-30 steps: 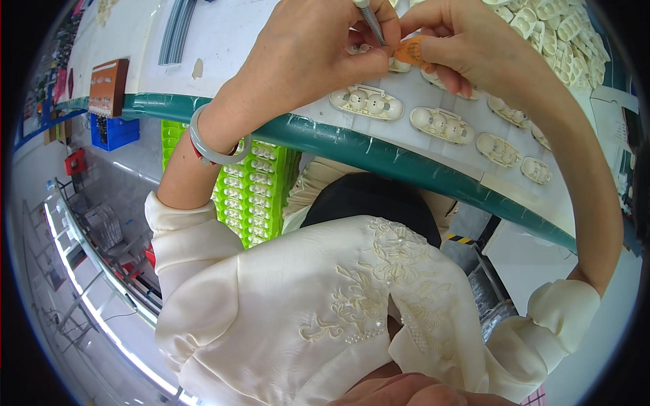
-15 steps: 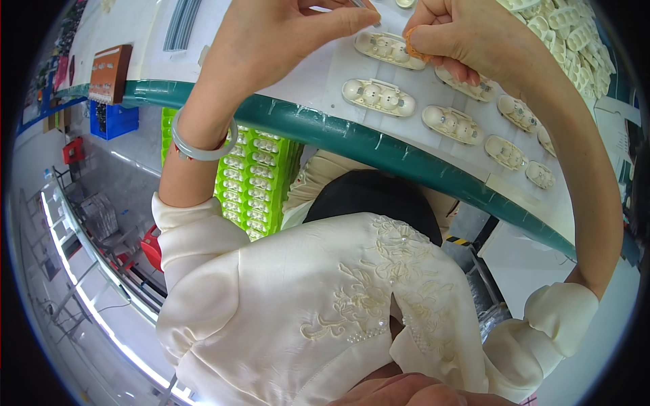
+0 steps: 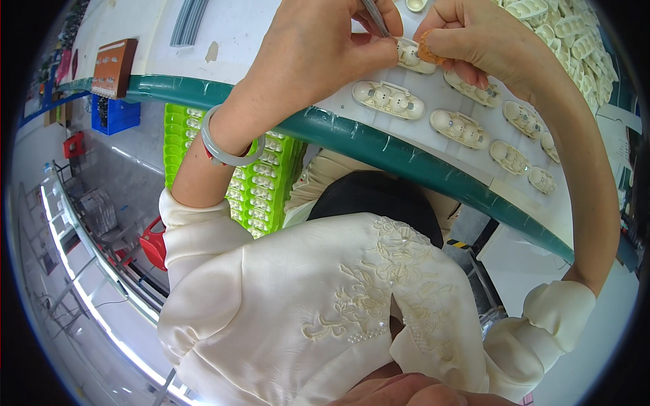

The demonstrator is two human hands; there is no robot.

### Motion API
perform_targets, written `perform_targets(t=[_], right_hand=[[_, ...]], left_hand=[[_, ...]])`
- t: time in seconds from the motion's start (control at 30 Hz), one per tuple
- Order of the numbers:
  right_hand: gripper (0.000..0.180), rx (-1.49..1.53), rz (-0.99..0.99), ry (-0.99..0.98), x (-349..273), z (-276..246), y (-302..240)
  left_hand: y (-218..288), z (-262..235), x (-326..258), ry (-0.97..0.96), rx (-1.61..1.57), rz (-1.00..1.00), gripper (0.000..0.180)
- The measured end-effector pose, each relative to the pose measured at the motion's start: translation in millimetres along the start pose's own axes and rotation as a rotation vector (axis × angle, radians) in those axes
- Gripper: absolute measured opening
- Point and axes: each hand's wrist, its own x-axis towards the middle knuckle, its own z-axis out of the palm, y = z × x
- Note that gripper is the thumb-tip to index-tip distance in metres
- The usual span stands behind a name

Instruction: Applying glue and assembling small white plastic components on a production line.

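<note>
My left hand [image 3: 328, 40], a bangle on its wrist, pinches a slim grey metal tool [image 3: 374, 15], perhaps tweezers; its tip is hidden behind the fingers. Just beside it, my right hand [image 3: 477, 37] has thumb and fingers closed over the same spot. Something orange [image 3: 426, 49] covers or sits at a fingertip there; I cannot make out what else it grips. Between both hands lies a cream oval plastic shell [image 3: 412, 57], partly covered by the left fingers. Nearer to me, another oval shell [image 3: 388, 100] with round domes rests on the white tabletop [image 3: 321, 101].
More oval shells [image 3: 460, 128] lie in rows at right. A heap of cream plastic parts [image 3: 575, 34] fills the far right. Grey strips [image 3: 189, 21] and a brown block [image 3: 113, 66] are at left. Below the green table edge [image 3: 352, 132] stand bright green trays [image 3: 177, 139] and a blue bin [image 3: 115, 115].
My left hand has moved right and slightly down, with the metal tool, to the shell at my right fingertips. The right hand has shifted slightly right.
</note>
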Motion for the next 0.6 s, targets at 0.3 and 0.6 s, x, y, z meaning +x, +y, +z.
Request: perform_targets(t=[0.3, 0.6], right_hand=[[0.020, 0.104, -0.138, -0.011, 1, -7, 7], [0.018, 0.074, -0.101, -0.060, 11, -3, 0]], left_hand=[[3, -1, 2, -0.032, 0.090, 0.025, 0.010], [-1, -1, 4, -0.036, 0.081, 0.023, 0.012]])
